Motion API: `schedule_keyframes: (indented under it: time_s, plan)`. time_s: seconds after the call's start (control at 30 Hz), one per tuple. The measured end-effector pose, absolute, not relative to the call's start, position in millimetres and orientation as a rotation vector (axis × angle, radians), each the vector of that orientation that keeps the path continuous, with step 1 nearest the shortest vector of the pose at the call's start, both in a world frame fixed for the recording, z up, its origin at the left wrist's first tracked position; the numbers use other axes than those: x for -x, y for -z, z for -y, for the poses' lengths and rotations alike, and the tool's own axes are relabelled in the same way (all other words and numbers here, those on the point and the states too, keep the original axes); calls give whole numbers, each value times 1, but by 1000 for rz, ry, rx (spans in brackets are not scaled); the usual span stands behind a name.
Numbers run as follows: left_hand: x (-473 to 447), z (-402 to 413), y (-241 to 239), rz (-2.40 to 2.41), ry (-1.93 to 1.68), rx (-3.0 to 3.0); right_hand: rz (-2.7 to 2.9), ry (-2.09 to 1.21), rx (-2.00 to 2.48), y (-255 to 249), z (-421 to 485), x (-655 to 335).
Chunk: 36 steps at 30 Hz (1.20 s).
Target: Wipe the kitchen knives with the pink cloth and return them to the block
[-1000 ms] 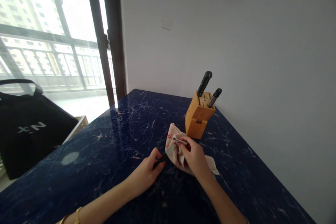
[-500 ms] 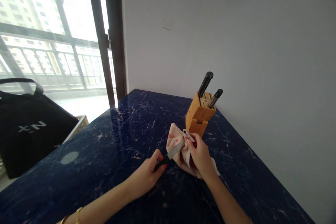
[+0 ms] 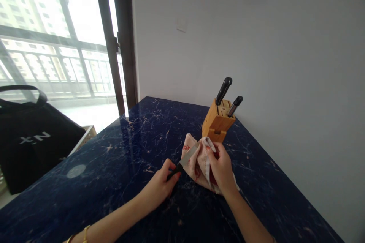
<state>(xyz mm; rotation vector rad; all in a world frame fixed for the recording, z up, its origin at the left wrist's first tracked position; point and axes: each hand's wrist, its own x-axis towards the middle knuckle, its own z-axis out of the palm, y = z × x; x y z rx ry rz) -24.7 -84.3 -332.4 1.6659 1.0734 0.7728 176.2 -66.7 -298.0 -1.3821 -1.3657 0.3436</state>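
Observation:
My left hand point(image 3: 165, 177) is closed around the black handle of a small kitchen knife point(image 3: 189, 155). The blade slants up to the right, and its tip meets the folds of a pale pink cloth point(image 3: 202, 165) with red marks. Bunched cloth is pinched in my right hand point(image 3: 222, 164), close to the blade's tip. Part of the cloth drapes down over the tabletop under that hand. Just behind the cloth stands a wooden knife block point(image 3: 218, 121), holding two knives whose black handles stick up.
The dark blue marbled table point(image 3: 159, 129) runs back to a grey wall point(image 3: 251, 45). A round pale spot point(image 3: 76, 171) shows on its left part. Beyond the left edge sits a black bag point(image 3: 37, 136) beside a light crate point(image 3: 89, 133), in front of a window point(image 3: 80, 15).
My right hand and the bunched cloth have shifted slightly right, away from the blade's tip, so more of the blade's end shows. The knife has moved slightly up.

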Motion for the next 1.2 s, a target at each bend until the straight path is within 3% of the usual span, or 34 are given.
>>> schedule_keyframes:
  time_s: [0.53, 0.87, 1.2]
  plan:
    - [26, 85, 331, -1002, -746, -1632, 1542, -304, 1496, 307, 63, -182]
    - [24, 85, 330, -1045, -956, -1621, 1470, -222, 1416, 293, 75, -172]
    - [24, 92, 322, -968, -829, -1819, 1525, -245, 1382, 291, 77, -165]
